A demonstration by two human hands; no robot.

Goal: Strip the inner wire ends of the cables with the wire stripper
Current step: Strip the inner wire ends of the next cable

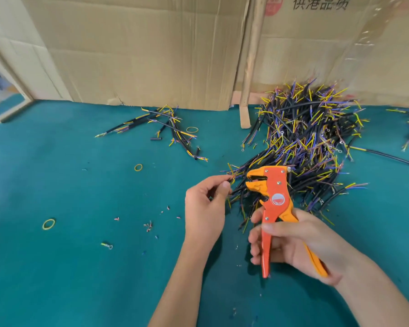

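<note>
Teal table [80,267], cardboard wall [139,50] behind. Big cable pile [312,142] right of centre against the cardboard; smaller bunch [172,128] to its left, well apart. Right hand [291,244] wrapped round both stripper [273,204] handles, orange head up, mouth parted, facing left just before the pile's near edge. Left hand [206,206] pinching a thin wire end [230,178] near that mouth, not between the blades. Rubber bands [48,224] and insulation scraps [148,225] scattered left.

Cardboard wall [137,50]; rubber bands [48,224] on teal mat [57,267]
</note>
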